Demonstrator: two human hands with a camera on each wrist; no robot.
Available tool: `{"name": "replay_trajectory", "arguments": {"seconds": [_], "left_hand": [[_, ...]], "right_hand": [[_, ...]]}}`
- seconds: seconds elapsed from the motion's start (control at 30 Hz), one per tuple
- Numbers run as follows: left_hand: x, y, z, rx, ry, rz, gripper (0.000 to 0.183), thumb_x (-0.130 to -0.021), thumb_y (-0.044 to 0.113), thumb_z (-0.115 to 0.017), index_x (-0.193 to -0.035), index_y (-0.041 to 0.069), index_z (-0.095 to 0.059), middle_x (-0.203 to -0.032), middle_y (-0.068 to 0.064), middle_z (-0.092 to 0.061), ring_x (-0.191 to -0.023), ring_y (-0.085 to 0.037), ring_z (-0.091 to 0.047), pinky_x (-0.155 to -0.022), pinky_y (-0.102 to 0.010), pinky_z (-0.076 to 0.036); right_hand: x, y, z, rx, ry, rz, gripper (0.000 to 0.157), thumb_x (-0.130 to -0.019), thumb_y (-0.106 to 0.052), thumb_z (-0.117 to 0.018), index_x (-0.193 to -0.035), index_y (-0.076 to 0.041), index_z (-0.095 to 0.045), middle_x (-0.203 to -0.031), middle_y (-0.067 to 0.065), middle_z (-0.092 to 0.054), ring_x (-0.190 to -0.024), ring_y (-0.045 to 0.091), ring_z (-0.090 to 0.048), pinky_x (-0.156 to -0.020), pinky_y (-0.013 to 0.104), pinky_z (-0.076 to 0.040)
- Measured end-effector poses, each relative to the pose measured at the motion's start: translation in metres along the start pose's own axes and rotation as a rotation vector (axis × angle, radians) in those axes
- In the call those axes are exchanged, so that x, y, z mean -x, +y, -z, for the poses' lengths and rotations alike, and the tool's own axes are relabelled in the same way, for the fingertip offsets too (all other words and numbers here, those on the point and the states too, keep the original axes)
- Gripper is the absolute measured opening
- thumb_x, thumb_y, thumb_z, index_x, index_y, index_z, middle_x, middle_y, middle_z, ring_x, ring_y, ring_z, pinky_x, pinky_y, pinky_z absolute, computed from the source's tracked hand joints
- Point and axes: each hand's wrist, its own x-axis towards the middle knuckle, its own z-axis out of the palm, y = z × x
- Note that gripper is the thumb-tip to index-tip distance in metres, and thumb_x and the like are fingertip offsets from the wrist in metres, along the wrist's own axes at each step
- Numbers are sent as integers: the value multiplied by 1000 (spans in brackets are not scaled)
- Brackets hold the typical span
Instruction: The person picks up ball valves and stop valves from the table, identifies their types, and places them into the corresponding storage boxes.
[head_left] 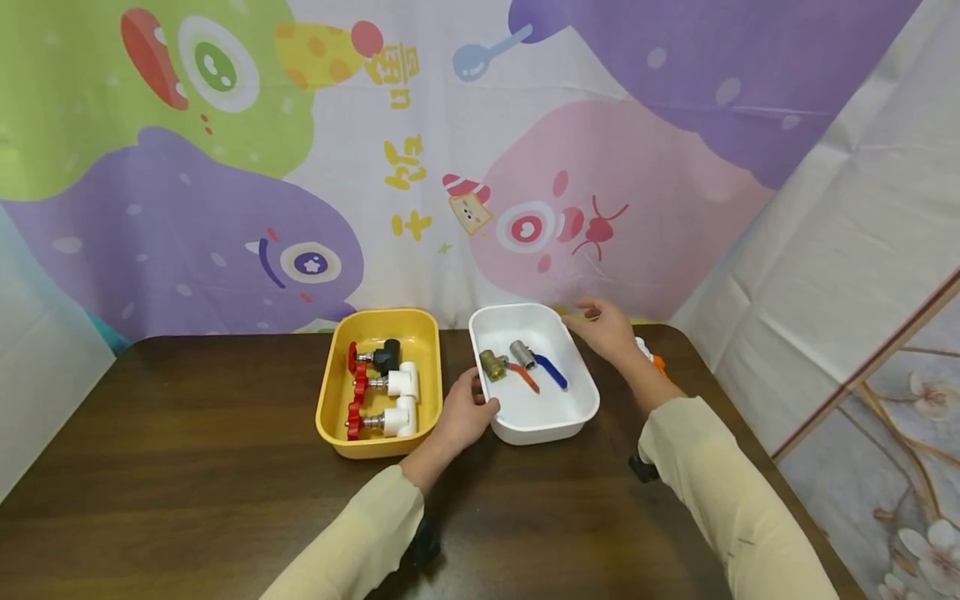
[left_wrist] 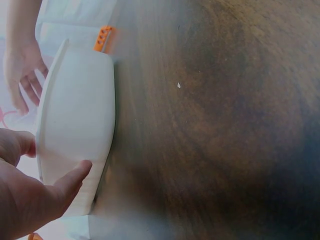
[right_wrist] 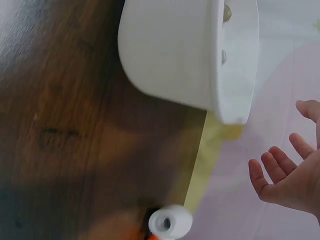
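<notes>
A white basin (head_left: 536, 412) stands on the table at centre in the head view. Inside it lie a brass ball valve (head_left: 492, 365) with an orange-red lever and a silver ball valve (head_left: 522, 354) with a blue lever. My left hand (head_left: 467, 412) is against the basin's left side, thumb by its near corner and fingers along the wall. Over the far right of the basin, my right hand (head_left: 606, 330) hovers with loosely bent fingers and nothing in them. The right wrist view shows this right hand (right_wrist: 292, 172) apart from the rim.
Left of the white basin stands a yellow basin (head_left: 429, 333). It holds several red-handled valves (head_left: 393, 422), white and black. A white and orange item (head_left: 657, 361) sits behind my right forearm. A cartoon-print curtain (head_left: 420, 275) hangs along the table's back edge.
</notes>
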Motion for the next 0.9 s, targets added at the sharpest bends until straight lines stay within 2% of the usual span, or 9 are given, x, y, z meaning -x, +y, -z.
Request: {"name": "replay_trajectory", "arguments": {"seconds": [0.3, 0.53, 0.9], "left_hand": [[1, 1, 0, -6, 8, -5, 58, -86, 8, -58, -137, -7, -35, -121, -22, -53, -103, -29, -59, -81, -34, -55], [1, 1, 0, -4, 0, 5, 59, -87, 9, -58, -138, -7, -34, -122, -22, -51, -105, -28, -58, -81, -33, -55], [1, 1, 0, 0, 0, 11, 59, -87, 9, -58, -139, -6, -33, -124, -22, -51, -107, -29, -57, -82, -34, -55]], "right_hand": [[3, 25, 17, -24, 34, -59, 53, -86, -35, -61, -129, -5, -52, -127, 24, -52, -116, 38, -50, -97, 49, -44], [5, 48, 27, 37, 72, -87, 55, -86, -38, -60, -128, -3, -52, -124, 25, -56, -113, 38, -52, -96, 48, -43], [13, 78, 36, 60, 87, -124, 56, -87, -38, -59, -126, 2, -53, -120, 26, -55, -110, 38, -51, -93, 46, -43]]}}
